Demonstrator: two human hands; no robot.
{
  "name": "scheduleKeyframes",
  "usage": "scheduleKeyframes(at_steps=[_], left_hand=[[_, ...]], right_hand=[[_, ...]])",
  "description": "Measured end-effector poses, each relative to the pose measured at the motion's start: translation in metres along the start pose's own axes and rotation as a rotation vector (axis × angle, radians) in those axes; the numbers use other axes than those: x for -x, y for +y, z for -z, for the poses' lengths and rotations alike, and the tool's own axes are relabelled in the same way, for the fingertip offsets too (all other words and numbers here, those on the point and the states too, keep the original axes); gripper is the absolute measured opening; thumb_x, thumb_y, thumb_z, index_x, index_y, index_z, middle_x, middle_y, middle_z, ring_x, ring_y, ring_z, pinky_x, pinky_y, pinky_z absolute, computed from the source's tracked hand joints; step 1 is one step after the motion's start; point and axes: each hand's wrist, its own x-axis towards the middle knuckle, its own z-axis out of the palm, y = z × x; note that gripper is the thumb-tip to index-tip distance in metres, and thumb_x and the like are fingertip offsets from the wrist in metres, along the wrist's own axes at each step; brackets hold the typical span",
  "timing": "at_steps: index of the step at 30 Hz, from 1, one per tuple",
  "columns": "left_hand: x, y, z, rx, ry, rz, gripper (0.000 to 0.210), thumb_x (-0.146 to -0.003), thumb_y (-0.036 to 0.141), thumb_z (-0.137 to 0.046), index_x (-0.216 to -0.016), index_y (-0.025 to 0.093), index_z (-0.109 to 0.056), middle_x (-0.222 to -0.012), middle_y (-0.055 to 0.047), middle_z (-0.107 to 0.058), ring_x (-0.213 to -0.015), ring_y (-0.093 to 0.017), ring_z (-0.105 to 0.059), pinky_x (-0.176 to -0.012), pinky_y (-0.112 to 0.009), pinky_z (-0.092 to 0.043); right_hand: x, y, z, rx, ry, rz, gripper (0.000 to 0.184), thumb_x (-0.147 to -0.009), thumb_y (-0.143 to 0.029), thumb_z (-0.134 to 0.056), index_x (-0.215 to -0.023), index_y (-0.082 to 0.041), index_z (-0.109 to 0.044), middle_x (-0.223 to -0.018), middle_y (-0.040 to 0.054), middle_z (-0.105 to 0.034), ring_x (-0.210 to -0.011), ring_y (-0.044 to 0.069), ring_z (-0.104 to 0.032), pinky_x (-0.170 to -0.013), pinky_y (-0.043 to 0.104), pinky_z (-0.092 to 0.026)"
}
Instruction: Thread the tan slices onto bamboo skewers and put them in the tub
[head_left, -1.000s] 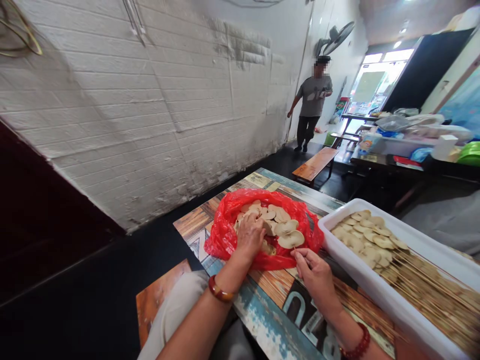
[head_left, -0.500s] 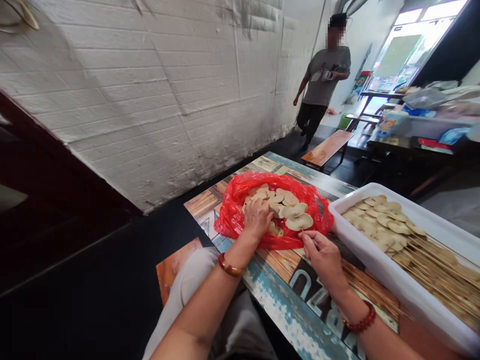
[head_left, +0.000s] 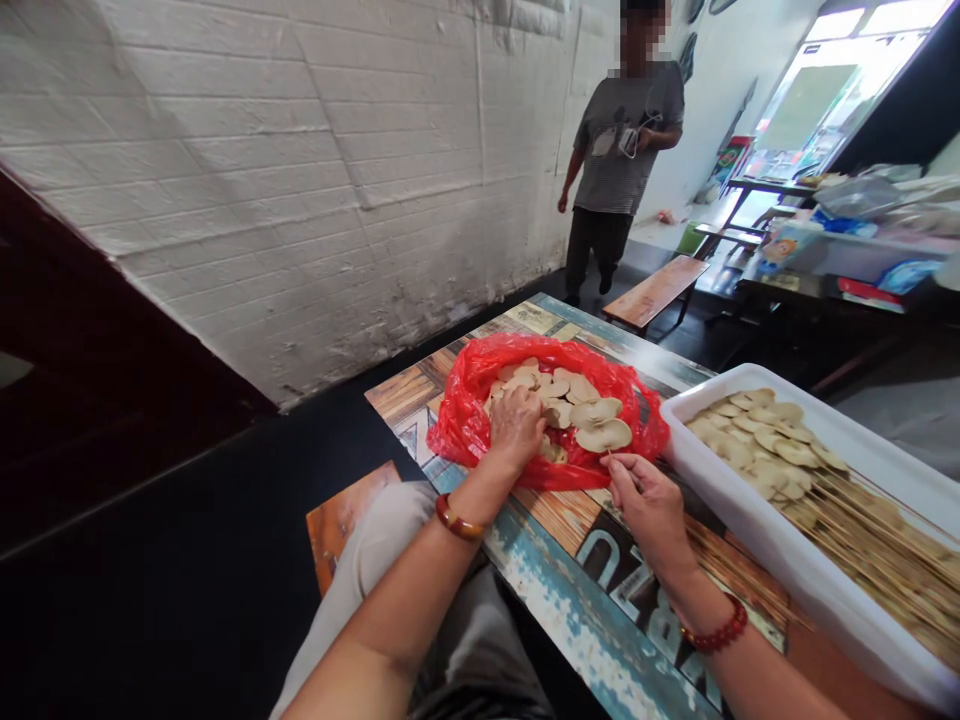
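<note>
An open red plastic bag (head_left: 465, 400) holds a heap of thin, pale, round food slices (head_left: 557, 388); I cannot make out which food they are. My left hand (head_left: 517, 422) reaches down into the bag, with its fingertips hidden among the slices. Between thumb and fingers, my right hand (head_left: 641, 495) pinches a thin wooden skewer (head_left: 609, 455) at the bag's near right edge. Pale slices (head_left: 604, 434) sit at the skewer's far end, over the bag. Right of that hand, a white plastic tray (head_left: 739, 490) holds many skewers (head_left: 862, 535) with similar slices on them.
The bag and tray rest on a patterned table (head_left: 555, 515) beside a white brick-look wall (head_left: 405, 180). Beyond the table are a wooden bench (head_left: 656, 290) and a walking person (head_left: 626, 140) holding a small device. Cluttered tables stand at the back right.
The person in the background has walked closer. My view has shifted slightly. Both hands stay almost where they were, the right one still pinching the skewer.
</note>
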Motion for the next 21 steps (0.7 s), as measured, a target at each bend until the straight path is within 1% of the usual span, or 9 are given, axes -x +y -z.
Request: scheduleKeyframes(at_steps=[3,7,11,15,18,20,21], left_hand=[[0.0008,0.0003,0.0007,0.035,0.011,0.0,0.013,-0.071,0.02,-0.059,-0.083,0.019,-0.053,-0.102,-0.008,-0.051,-0.104,-0.023,-0.041,-0.086,-0.037,-0.033],[0.0003,-0.001,0.0011,0.096,0.017,0.053,0.019,-0.07,0.021,-0.06,-0.087,0.019,-0.052,-0.104,-0.008,-0.051,-0.103,-0.023,-0.041,-0.088,-0.039,-0.031],[0.0002,-0.0021,0.0018,0.113,0.016,0.057,0.012,-0.07,0.021,-0.059,-0.08,0.019,-0.053,-0.097,-0.008,-0.052,-0.1,-0.023,-0.042,-0.086,-0.039,-0.033],[0.0007,-0.002,0.0028,0.179,0.068,0.043,0.004,-0.07,0.016,-0.056,-0.072,0.019,-0.053,-0.097,-0.007,-0.053,-0.102,-0.022,-0.043,-0.086,-0.038,-0.034],[-0.0012,-0.0011,0.0012,0.363,0.107,0.018,0.006,-0.07,0.013,-0.053,-0.069,0.019,-0.051,-0.094,-0.006,-0.055,-0.099,-0.02,-0.046,-0.086,-0.037,-0.035],[-0.0027,0.0005,-0.0009,0.602,0.071,0.048,0.006,-0.069,0.013,-0.053,-0.067,0.018,-0.048,-0.084,-0.004,-0.056,-0.087,-0.017,-0.051,-0.08,-0.033,-0.04],[-0.003,0.0017,-0.0018,0.752,0.033,0.089,0.007,-0.069,0.015,-0.053,-0.066,0.017,-0.047,-0.077,-0.002,-0.056,-0.078,-0.015,-0.053,-0.074,-0.03,-0.042]], right_hand=[[0.0009,-0.0007,0.0003,-0.001,0.002,-0.006,0.026,-0.082,-0.038,-0.047,-0.084,-0.016,-0.061,-0.047,-0.0067,-0.045,-0.042,0.009,-0.042,-0.043,0.02,-0.033],[0.0007,-0.001,0.0006,-0.003,0.011,-0.01,0.029,-0.082,-0.04,-0.047,-0.085,-0.015,-0.061,-0.046,-0.0063,-0.045,-0.042,0.009,-0.042,-0.043,0.021,-0.033],[0.0004,-0.001,0.0007,-0.01,0.0,-0.011,0.028,-0.082,-0.039,-0.048,-0.085,-0.014,-0.061,-0.047,-0.0054,-0.045,-0.043,0.01,-0.042,-0.045,0.022,-0.032],[0.0,0.001,0.0001,-0.028,0.001,-0.009,0.028,-0.082,-0.04,-0.048,-0.084,-0.015,-0.06,-0.046,-0.0059,-0.044,-0.043,0.011,-0.042,-0.044,0.023,-0.032],[-0.0007,0.002,0.0001,-0.043,0.006,-0.013,0.026,-0.081,-0.041,-0.049,-0.082,-0.018,-0.06,-0.046,-0.0063,-0.043,-0.042,0.011,-0.04,-0.044,0.023,-0.031],[-0.0009,0.0017,0.0006,-0.053,0.006,-0.018,0.026,-0.081,-0.041,-0.049,-0.082,-0.018,-0.06,-0.046,-0.0065,-0.043,-0.042,0.011,-0.04,-0.044,0.023,-0.031],[-0.0008,0.0012,0.0009,-0.058,0.002,-0.021,0.026,-0.081,-0.041,-0.049,-0.082,-0.018,-0.06,-0.046,-0.0066,-0.042,-0.042,0.011,-0.039,-0.044,0.023,-0.03]])
